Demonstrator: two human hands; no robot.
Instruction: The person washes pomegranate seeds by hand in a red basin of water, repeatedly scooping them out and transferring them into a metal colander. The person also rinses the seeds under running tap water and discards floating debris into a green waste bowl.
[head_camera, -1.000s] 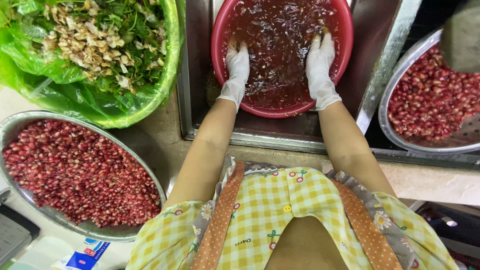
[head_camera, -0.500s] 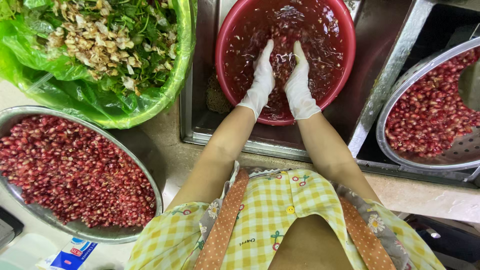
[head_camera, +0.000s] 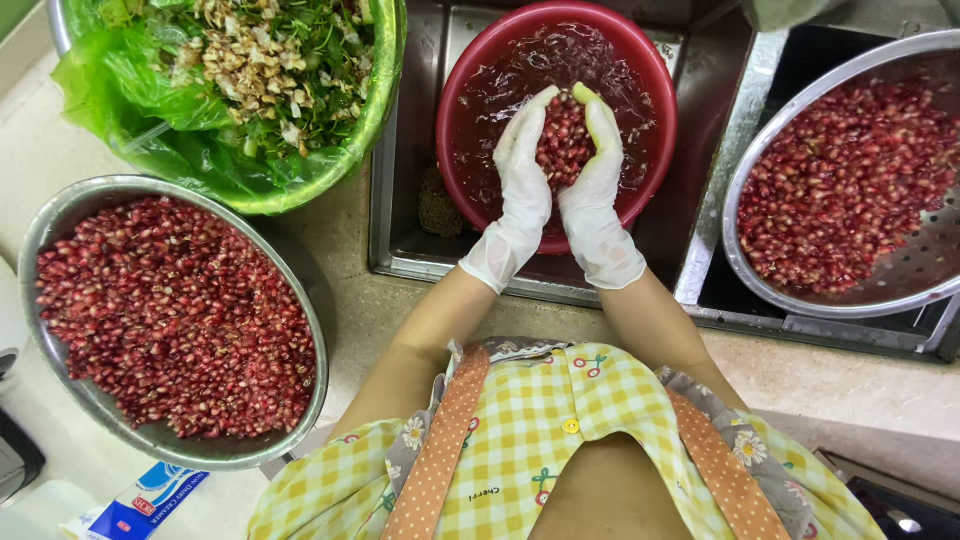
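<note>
Both hands wear white gloves and are cupped together above a red basin of dark water standing in a steel sink. My left hand and my right hand press side by side, lifting a heap of red pomegranate seeds between the palms. More seeds float in the water around them.
A steel bowl full of pomegranate seeds sits on the counter at the left. A perforated steel colander with seeds rests over the right sink. A green-lined tub of peel scraps stands at the top left. A small carton lies at the bottom left.
My hands were spread apart in the water, then drew together. Now they have risen out of the water cupping a scoop of seeds.
</note>
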